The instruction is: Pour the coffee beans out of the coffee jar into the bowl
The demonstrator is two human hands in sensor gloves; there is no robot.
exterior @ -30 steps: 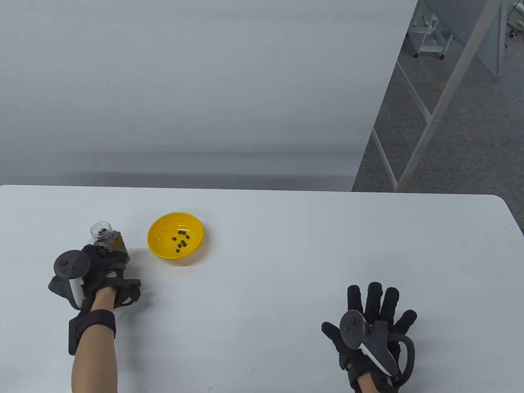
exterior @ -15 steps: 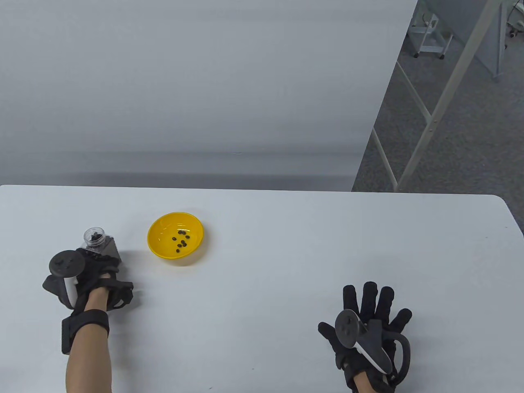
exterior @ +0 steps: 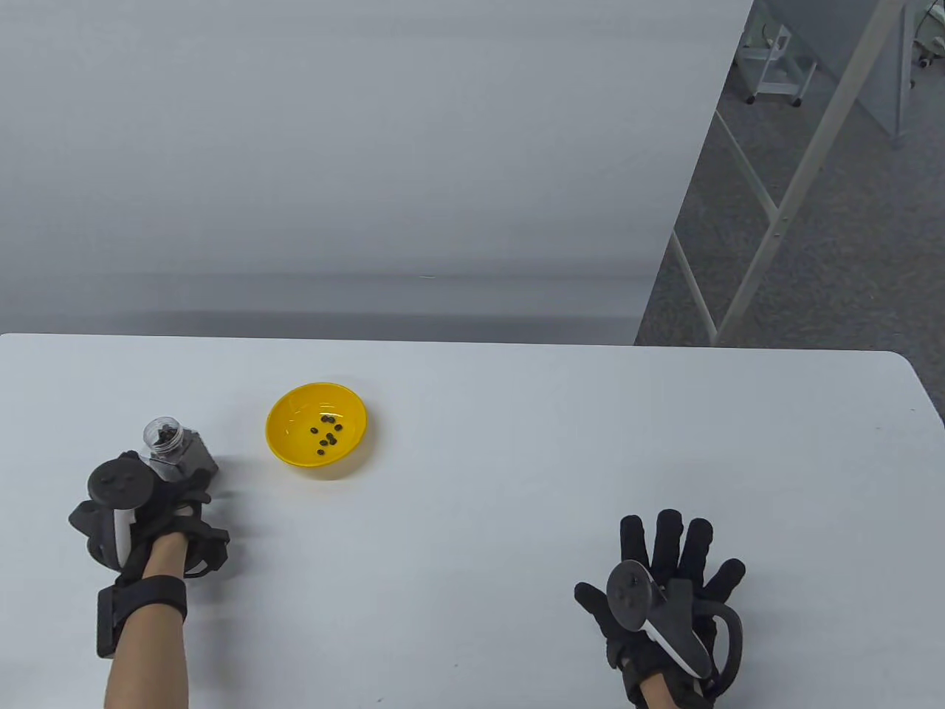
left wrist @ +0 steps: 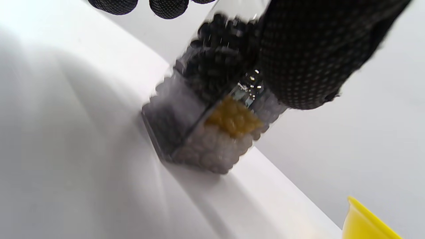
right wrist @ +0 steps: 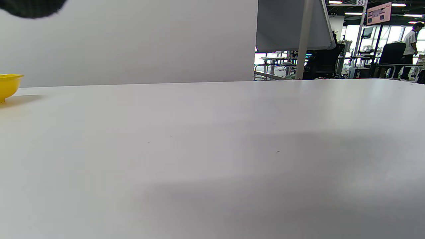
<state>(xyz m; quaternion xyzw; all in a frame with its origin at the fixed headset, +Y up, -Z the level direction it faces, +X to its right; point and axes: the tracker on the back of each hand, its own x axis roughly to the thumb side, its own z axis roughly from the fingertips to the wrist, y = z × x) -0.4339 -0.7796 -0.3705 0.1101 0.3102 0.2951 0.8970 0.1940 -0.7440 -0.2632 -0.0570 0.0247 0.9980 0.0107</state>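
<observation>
Gripped in the left hand (exterior: pixel 151 509): one coffee jar (exterior: pixel 173 450), clear, square-bodied, mouth open and facing up, standing close to upright at the left side of the table (exterior: pixel 517 458); in the left wrist view the jar (left wrist: pixel 212 109) has a lower corner at the white surface, though the blur leaves it unclear whether the base sits fully down. Left hand pose: forearm entering from the bottom edge, gloved fingers wrapped round the jar body from the near side, thumb (left wrist: pixel 305 56) across one face, two fingertips (left wrist: pixel 167 6) showing past the other side; one tracker (exterior: pixel 118 484) on the back of the hand. Jar contents: dark coffee beans (left wrist: pixel 219 53), too many and too blurred to count. One yellow bowl (exterior: pixel 317 425), just right of the jar and apart from it, standing on the table; its rim also shows in the left wrist view (left wrist: pixel 368 220) and the right wrist view (right wrist: pixel 8 84). Bowl contents: about nine loose beans (exterior: pixel 327 434) lying in the bottom. Right hand (exterior: pixel 668 583): one, released, holding nothing, palm down at the near right of the table, fingers spread and pointing away from the person, well apart from bowl and jar; one tracker (exterior: pixel 650 605) on its back.
</observation>
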